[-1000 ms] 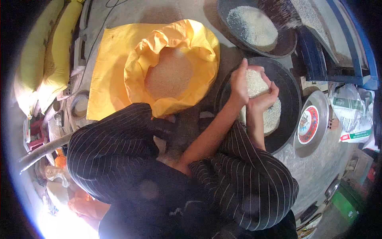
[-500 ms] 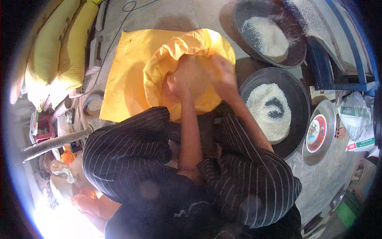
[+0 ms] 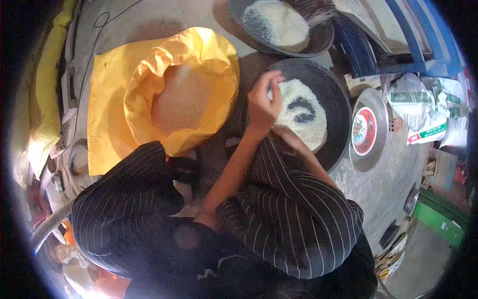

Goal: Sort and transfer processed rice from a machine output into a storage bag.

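Observation:
My left hand [image 3: 264,102] is raised at the left side of a round black pan [image 3: 339,109], its fingers loosely bent and apart, with nothing visible in them. My right hand [image 3: 284,132] is mostly hidden behind my left wrist, low over the same pan edge; its fingers do not show. White grain, like rice [image 3: 314,132], lies spread in the pan, with a dark curved bare patch in its middle. To the left stands a yellow sack [image 3: 107,114] with its mouth rolled back, holding light brown grain [image 3: 180,102]. Neither hand touches the sack.
Beyond sits a second black pan [image 3: 239,20] of white grain, with a blurred brown shape above its right side. A metal tray [image 3: 378,144] with a red-patterned centre leans at the right, near white plastic bags [image 3: 418,107] and a blue frame [image 3: 358,45]. Full yellow sacks [image 3: 47,84] line the left.
Both hands have left the yellow sack's mouth and moved right to the black pan, crossing close together. The view has turned rightward, shifting everything left.

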`<state>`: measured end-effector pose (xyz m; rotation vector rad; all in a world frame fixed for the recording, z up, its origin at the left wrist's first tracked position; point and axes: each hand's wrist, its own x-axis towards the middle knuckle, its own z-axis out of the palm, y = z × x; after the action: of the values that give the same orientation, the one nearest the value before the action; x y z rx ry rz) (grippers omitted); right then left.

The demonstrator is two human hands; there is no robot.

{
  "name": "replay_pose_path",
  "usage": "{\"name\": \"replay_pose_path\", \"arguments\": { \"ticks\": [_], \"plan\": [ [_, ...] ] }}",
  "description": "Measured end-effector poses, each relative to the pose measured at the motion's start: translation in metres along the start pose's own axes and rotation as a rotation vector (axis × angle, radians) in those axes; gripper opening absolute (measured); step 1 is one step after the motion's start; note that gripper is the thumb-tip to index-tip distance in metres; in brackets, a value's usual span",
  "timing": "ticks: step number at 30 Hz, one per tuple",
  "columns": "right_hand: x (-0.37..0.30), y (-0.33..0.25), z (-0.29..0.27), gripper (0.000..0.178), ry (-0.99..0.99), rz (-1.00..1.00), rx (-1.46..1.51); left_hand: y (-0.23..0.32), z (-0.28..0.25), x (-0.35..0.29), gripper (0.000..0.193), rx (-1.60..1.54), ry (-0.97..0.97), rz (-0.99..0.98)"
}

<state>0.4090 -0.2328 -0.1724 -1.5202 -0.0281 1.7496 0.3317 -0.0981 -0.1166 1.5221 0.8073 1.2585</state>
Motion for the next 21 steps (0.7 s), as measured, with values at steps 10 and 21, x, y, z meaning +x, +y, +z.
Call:
{"name": "replay_pose_path", "arguments": {
  "ticks": [10,21],
  "plan": [
    [0.015,-0.001,-0.059,0.032,1.012,-1.045,-0.211,-0.046,0.036,-0.074,0.029,0.198,-0.127,-0.119],
    [0.046,0.031,-0.06,0.065,1.579,-0.668,-1.01,-0.1,0.045,-0.078,0.059,0.666,-0.456,0.109]
  ]
}}
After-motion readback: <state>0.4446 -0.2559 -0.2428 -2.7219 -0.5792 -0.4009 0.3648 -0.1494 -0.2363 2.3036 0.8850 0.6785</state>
